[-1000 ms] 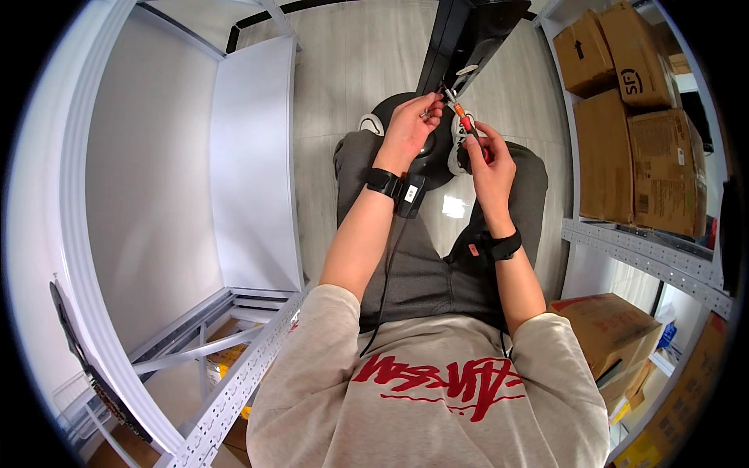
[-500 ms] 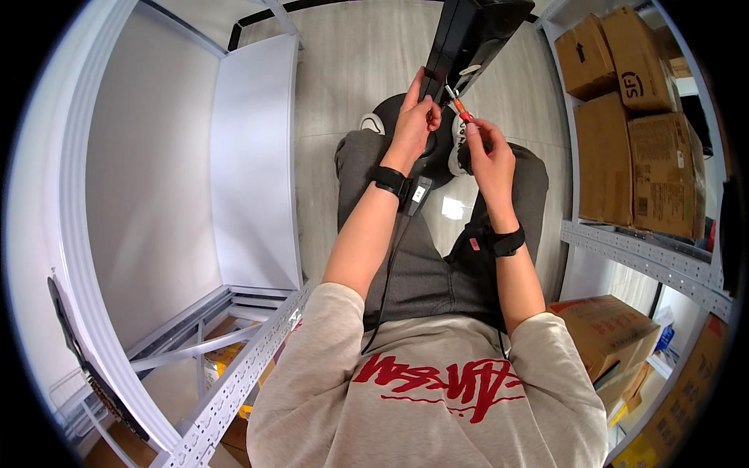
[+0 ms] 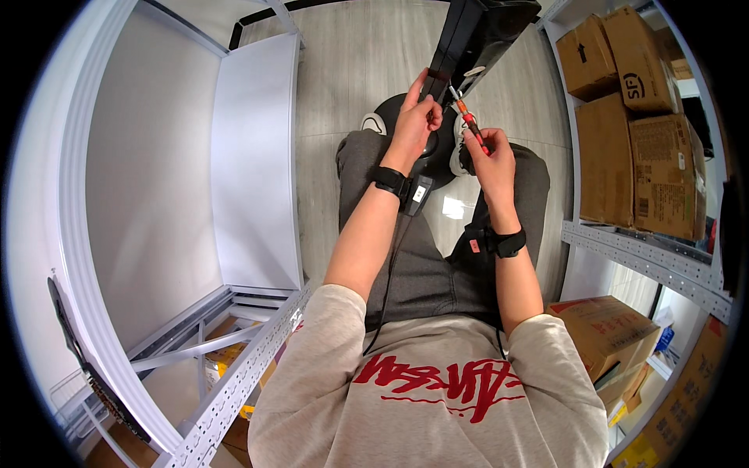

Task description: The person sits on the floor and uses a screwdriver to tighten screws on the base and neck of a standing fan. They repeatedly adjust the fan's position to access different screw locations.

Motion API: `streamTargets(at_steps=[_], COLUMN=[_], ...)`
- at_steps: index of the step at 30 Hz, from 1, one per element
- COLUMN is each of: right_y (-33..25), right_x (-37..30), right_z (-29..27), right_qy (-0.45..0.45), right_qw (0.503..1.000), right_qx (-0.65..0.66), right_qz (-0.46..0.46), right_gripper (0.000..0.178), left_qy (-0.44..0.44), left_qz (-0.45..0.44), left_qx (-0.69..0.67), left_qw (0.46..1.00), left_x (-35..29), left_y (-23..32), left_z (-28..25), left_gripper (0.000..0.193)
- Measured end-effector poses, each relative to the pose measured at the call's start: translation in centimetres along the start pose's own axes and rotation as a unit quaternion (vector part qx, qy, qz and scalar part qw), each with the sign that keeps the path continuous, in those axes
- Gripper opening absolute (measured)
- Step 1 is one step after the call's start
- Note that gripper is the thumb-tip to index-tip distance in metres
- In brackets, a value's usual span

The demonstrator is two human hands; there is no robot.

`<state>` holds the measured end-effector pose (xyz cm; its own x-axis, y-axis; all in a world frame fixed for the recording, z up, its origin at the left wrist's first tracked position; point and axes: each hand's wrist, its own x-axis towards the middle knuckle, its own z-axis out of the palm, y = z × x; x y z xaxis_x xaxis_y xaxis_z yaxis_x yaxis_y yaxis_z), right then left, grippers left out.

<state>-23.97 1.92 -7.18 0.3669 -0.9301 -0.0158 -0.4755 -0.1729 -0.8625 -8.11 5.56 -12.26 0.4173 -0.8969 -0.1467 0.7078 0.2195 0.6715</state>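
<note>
A tall black device (image 3: 485, 35) leans between my legs, above a round black base (image 3: 437, 168). My left hand (image 3: 416, 121) is at its near left edge, index finger stretched along the side and the other fingers curled against it. In my right hand (image 3: 493, 162) is a screwdriver (image 3: 471, 121) with a red, orange and black handle, pinched between thumb and fingers. The screwdriver's metal tip points up and left to the device's lower edge; whether it touches a screw cannot be made out.
White metal shelving (image 3: 253, 164) stands on the left. Stacked cardboard boxes (image 3: 605, 160) fill the right-hand rack, with another carton (image 3: 605, 335) lower down. A black cable (image 3: 388, 273) runs from a small grey box (image 3: 418, 195) by my left wrist.
My right hand has shifted its hold back along the screwdriver, so more of the handle shows. My left hand stays nearly in place, and the black device has shifted slightly right.
</note>
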Motion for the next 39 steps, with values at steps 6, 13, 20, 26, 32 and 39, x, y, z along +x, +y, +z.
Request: streamTargets(at_steps=[6, 13, 20, 26, 32, 39], right_y=[-0.2, -0.4, -1.3, -2.0, -0.7, -1.9], right_x=[0.3, -0.3, -0.9, -0.4, -0.5, 0.0], right_z=[-0.5, -0.9, -0.6, -1.6, -0.7, -1.9], right_qy=[-0.066, -0.027, 0.016, -0.068, 0.008, -0.12], right_qw=[0.992, 0.998, 1.0, 0.996, 1.0, 0.988], right_qx=[0.039, -0.015, 0.006, -0.004, -0.002, 0.002], right_qz=[0.096, 0.046, -0.015, 0.058, -0.019, 0.094], right_gripper=[0.033, 0.037, 0.035, 0.034, 0.035, 0.034], left_qy=[-0.001, 0.004, 0.006, 0.008, 0.002, 0.009], left_qz=[0.003, -0.002, -0.004, 0.004, 0.0, 0.004], left_qx=[-0.008, -0.002, -0.009, -0.011, -0.013, -0.008], left_qw=[1.0, 1.0, 1.0, 1.0, 1.0, 1.0], left_x=[0.0, -0.1, -0.2, -0.1, -0.1, -0.2], left_y=[0.0, 0.2, 0.2, 0.1, 0.1, 0.2], left_z=[0.1, 0.3, 0.3, 0.3, 0.4, 0.3], left_gripper=[0.055, 0.056, 0.057, 0.055, 0.058, 0.056])
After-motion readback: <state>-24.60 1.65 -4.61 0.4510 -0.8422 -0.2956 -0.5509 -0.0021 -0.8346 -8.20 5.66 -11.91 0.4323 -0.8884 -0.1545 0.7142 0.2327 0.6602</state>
